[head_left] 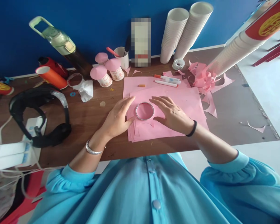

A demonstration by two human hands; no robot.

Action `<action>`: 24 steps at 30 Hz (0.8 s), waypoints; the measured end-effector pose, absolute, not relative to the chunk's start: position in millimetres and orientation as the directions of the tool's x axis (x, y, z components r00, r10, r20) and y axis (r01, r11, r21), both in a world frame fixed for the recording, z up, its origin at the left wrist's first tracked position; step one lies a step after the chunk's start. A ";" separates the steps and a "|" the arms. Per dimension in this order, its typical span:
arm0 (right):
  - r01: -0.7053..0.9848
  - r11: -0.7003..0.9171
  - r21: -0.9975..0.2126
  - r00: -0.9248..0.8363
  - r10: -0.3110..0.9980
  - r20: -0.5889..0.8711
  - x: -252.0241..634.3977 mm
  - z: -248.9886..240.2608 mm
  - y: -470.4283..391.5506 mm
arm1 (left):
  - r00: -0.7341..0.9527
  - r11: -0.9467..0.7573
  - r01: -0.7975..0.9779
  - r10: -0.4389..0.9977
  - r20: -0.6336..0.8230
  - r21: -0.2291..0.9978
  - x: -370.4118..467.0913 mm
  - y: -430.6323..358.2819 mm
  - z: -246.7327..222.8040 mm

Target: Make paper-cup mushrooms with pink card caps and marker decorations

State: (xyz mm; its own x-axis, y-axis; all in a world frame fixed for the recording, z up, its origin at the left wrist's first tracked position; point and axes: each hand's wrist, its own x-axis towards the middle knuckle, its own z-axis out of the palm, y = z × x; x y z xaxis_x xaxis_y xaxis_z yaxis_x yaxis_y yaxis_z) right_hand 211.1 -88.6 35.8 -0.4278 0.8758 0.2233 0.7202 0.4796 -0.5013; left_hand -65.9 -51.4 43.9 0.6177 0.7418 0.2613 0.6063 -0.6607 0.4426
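Metal ring [144, 111] lies flat on pink paper [177, 96], between both hands. Left hand [118, 118] and right hand [171, 113] rest palm-down, fingers spread open, fingertips beside the ring's rim, gripping nothing. Markers [166, 80] lie beyond the right hand on the worktop [84, 115].

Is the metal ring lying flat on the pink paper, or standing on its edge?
Flat: the metal ring shows as a full circle, with pink paper visible inside and around it.
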 end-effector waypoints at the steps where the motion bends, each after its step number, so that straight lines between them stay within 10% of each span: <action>1: 0.710 0.500 -0.496 -0.464 0.862 0.205 208.4 31.9 -85.3 | 0.618 -0.649 0.610 0.748 0.240 0.454 -65.7 -53.7 41.0; 24: 0.630 0.586 -0.510 -0.598 0.785 0.164 197.2 19.2 -66.9 | 0.655 -0.646 0.628 0.740 0.153 0.435 -61.7 -50.7 12.0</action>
State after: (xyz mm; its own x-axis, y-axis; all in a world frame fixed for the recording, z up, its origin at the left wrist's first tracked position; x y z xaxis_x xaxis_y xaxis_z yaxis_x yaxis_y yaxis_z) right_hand 197.2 -66.9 19.2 -0.5976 0.7848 0.1645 0.6297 0.5863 -0.5096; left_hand -61.7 -50.7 12.0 0.6551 0.7399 0.1528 0.6278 -0.6457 0.4346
